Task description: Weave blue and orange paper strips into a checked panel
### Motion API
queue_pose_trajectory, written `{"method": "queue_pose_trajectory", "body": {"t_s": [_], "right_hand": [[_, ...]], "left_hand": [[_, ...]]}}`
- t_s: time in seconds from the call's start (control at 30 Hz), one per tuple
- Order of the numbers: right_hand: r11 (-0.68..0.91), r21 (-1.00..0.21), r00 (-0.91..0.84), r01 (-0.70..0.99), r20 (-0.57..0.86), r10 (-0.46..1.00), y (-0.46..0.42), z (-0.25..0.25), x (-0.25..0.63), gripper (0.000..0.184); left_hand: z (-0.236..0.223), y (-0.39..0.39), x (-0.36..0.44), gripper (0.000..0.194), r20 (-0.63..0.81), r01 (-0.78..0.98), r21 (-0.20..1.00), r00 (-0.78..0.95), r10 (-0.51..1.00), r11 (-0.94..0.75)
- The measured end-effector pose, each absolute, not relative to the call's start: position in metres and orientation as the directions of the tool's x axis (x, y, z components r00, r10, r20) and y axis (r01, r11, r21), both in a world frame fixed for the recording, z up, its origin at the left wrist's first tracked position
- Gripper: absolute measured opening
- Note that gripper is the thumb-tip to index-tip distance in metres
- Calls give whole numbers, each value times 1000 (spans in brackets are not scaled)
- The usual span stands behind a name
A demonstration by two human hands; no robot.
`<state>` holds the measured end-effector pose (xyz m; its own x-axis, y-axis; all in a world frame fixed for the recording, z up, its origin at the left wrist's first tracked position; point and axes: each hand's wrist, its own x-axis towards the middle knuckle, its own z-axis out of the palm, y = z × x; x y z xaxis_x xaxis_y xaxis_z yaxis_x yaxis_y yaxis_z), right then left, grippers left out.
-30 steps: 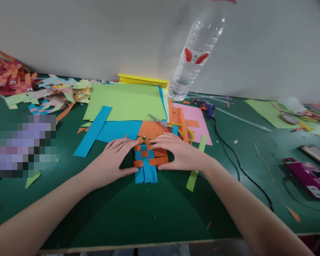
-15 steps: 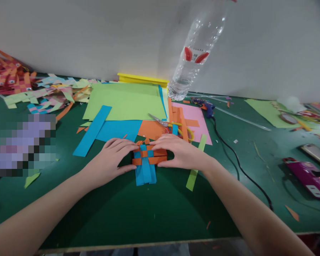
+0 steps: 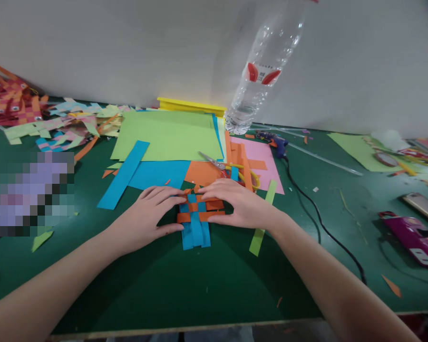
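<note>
- Woven paper (image 3: 195,219), blue strips crossed by orange, lies on the green table (image 3: 199,294), between the two hands.
- Light-green sheets (image 3: 171,135) lie stacked behind it.
- Left hand (image 3: 151,213) grasps its left side, thumb and fingertips spread along the edge.
- Right hand (image 3: 240,204) grasps its right side, thumb on the lower orange strip.
- Scissors (image 3: 218,165) lie just behind the right hand.
- Orange snippet (image 3: 279,301) lies near the table's front edge.

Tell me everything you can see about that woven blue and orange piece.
The woven piece looks like paper: blue strips running toward the person, interlaced with orange crosswise ones in a checkered pattern. Blue ends stick out past the nearest orange strip. It lies on the green table, touched by the left hand and right hand at its sides.
</note>
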<state>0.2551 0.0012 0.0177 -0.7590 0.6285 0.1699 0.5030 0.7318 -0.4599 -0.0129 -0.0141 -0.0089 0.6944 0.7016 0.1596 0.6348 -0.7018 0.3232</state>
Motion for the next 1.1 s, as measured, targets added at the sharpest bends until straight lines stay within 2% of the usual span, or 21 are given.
{"method": "queue_pose_trajectory", "body": {"t_s": [0.1,0.27,0.43,0.73,0.93,1.1], "right_hand": [[740,-452,-771,498,159,616,2,16,256,41],[746,-450,-792,490,128,597,3,16,257,55],[771,-420,-805,478,140,576,1,16,255,54],[784,-410,-818,466,137,559,-2,15,252,51],[783,-379,-812,494,121,571,-6,14,247,71],[781,-348,-817,519,66,572,-8,11,244,78]], "left_hand": [[-7,-12,-18,42,166,637,322,691,704,-701],[-7,-9,-21,29,195,623,323,693,694,-713],[-9,-10,-19,18,203,579,327,729,654,-747],[-7,-11,-18,17,207,563,330,740,640,-758],[-8,-9,-21,21,202,585,322,726,658,-744],[-8,-9,-19,17,229,556,329,737,636,-763]]}}
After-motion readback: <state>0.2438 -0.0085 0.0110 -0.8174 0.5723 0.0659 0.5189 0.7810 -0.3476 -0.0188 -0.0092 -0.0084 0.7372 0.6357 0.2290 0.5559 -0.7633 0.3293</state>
